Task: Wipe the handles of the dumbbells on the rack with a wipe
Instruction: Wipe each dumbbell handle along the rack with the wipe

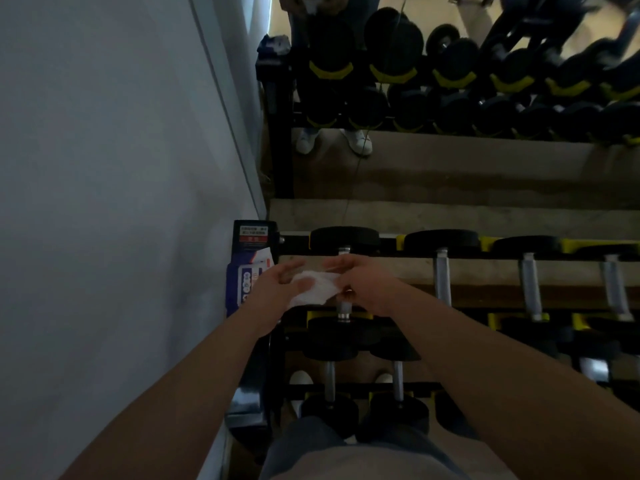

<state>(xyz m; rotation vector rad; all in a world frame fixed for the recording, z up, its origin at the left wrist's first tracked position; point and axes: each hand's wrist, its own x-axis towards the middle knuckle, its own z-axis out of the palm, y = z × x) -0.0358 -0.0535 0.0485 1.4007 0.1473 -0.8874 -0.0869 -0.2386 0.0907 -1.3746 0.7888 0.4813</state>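
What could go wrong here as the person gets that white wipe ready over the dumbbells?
The thin white wipe is bunched between the left hand and right hand; left crumpled, it might cover only part of the ribbed metal dumbbell handle below. The blue wipe packet sits at the end of the black rack beside the left wrist, so a careless move could knock it off.

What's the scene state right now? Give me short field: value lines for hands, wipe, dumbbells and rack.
left hand: holds wipe at its left end
right hand: pinches wipe at its right end
wipe position: over handle of leftmost top-tier dumbbell; contact unclear
neighbouring handles: three to the right, uncovered
wipe pack: at left end of rack, by the wall
lower tier: two handles visible below the hands
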